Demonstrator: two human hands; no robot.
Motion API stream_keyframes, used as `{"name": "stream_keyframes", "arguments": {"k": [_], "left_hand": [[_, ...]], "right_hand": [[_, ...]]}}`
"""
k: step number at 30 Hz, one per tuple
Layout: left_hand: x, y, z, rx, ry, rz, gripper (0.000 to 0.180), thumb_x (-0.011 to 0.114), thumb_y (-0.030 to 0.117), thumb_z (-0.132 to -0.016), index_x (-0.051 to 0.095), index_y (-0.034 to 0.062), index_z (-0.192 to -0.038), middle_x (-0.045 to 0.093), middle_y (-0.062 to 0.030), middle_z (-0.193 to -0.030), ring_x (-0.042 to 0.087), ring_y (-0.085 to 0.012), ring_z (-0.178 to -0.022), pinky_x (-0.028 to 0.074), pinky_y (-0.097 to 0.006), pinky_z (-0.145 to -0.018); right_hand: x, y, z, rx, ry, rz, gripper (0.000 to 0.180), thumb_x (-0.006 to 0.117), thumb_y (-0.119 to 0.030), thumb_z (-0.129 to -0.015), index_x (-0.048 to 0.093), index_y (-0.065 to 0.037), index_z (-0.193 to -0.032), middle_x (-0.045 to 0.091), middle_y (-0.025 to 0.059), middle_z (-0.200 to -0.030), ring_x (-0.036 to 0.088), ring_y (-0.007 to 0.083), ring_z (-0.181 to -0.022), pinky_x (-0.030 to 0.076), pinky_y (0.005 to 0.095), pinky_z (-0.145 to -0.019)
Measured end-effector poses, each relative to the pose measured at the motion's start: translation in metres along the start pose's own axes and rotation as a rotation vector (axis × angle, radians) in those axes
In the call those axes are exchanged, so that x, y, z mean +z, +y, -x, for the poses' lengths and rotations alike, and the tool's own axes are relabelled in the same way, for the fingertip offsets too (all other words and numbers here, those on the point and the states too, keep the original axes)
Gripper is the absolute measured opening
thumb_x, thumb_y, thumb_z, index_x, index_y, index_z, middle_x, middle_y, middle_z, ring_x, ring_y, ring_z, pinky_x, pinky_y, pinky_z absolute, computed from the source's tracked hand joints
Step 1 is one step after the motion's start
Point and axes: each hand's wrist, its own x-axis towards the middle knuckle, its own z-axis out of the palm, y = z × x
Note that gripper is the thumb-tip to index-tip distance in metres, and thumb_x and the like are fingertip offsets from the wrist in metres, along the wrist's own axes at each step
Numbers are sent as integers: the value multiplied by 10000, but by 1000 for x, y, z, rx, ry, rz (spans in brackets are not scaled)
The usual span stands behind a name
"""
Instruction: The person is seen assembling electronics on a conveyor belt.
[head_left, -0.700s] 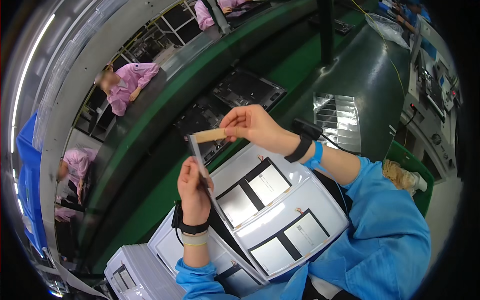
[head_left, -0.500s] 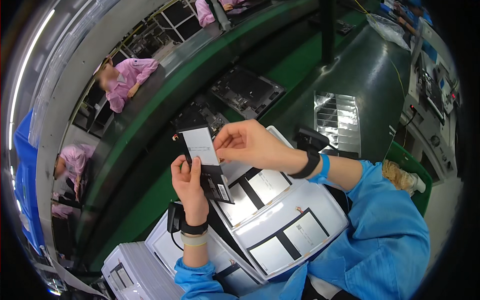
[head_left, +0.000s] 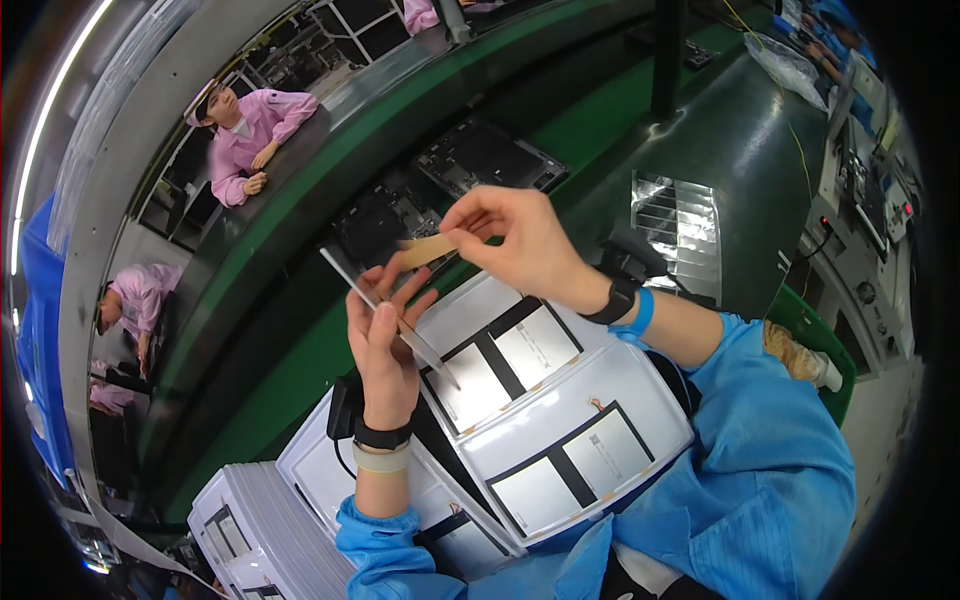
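Observation:
My left hand (head_left: 383,335) holds a thin flat panel (head_left: 392,320) edge-on to the camera, raised above the white trays. My right hand (head_left: 520,240) pinches one end of a tan strip of tape (head_left: 428,250) whose other end meets the panel's upper edge near my left fingertips. Below both hands lie white trays (head_left: 560,420), each seating flat white-and-black panels.
A stack of white trays (head_left: 255,535) stands at the lower left. A green conveyor (head_left: 300,240) carries dark boards (head_left: 480,155) past. Silver foil sheets (head_left: 678,220) lie on the dark bench at right. People in pink coats (head_left: 245,130) sit across the line.
The panel has turned from face-on to edge-on in my left hand. My right hand has pulled the tan strip away to the right, off the panel.

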Motion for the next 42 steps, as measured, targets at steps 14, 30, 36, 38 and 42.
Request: {"name": "stream_keyframes", "arguments": {"k": [14, 30, 36, 38, 42], "left_hand": [[4, -5, 5, 57, 108, 105, 584, 519, 505, -988, 450, 47, -1344, 478, -239, -1465, 521, -353, -1314, 404, -469, -1125], [-16, 13, -10, -5, -22, 460, 711, 495, 612, -927, 553, -14, -1259, 572, -225, -1357, 542, -405, -1278, 370, -542, -1162], [-133, 52, -43, -346, 511, 82, 798, 651, 727, -784, 456, -1, -1048, 580, -251, -1247, 566, -403, -1185, 395, -484, -1078], [-167, 25, -64, -467, 605, -51, 827, 641, 783, -740, 463, 21, -1007, 585, -209, -1199, 540, -382, -1182, 368, -493, -1070], [-152, -3, -79, -725, 403, -272, 971, 565, 887, -683, 542, -1, -1073, 560, -166, -1046, 525, -357, -1096, 356, -527, -1045]], "right_hand": [[8, -16, 13, -48, -95, 111, 123, 717, -13, -849, 725, 10, -970, 738, 76, -890, 715, 108, -841, 582, 260, -731], [-2, -32, 34, -105, -133, 142, 122, 741, -28, -834, 706, 28, -936, 702, 65, -817, 700, 107, -759, 581, 267, -689], [-200, -62, 87, -151, 533, 365, 187, 664, -44, -947, 697, -5, -1127, 704, 25, -1011, 645, 79, -915, 512, 215, -812], [-290, -56, 155, -33, 739, 609, 174, 648, -102, -979, 700, -9, -1117, 704, 18, -1040, 639, 84, -967, 503, 237, -877], [-420, -5, 345, 315, 1011, 1162, 144, 656, -125, -945, 692, -39, -1055, 710, 26, -956, 655, 97, -907, 513, 259, -839]]}}
